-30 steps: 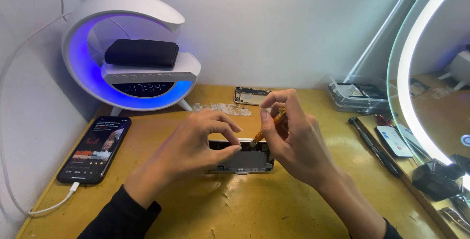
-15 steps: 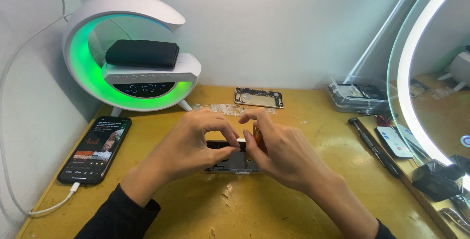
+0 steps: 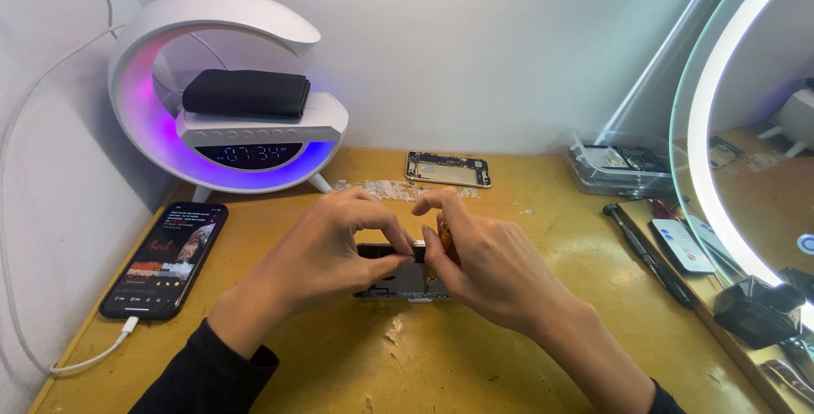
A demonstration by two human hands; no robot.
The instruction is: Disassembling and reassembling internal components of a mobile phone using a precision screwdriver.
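Lamp ring behind your hands: the white arc-shaped desk lamp (image 3: 222, 92) went blue, then green, now glows purple. Your right hand (image 3: 492, 266), raised with the orange-handled tool (image 3: 446, 243) a second ago, now sits low against your left hand (image 3: 326, 253) over the opened dark phone body (image 3: 407, 280).

Both hands are bare, with no gloves, rings or watch showing. The left hand (image 3: 326, 249) comes out of a black long sleeve (image 3: 216, 372) whose cuff ends at the wrist. Behind the right hand (image 3: 492, 266), the forearm is bare, with a dark sleeve edge (image 3: 661, 397) further back.
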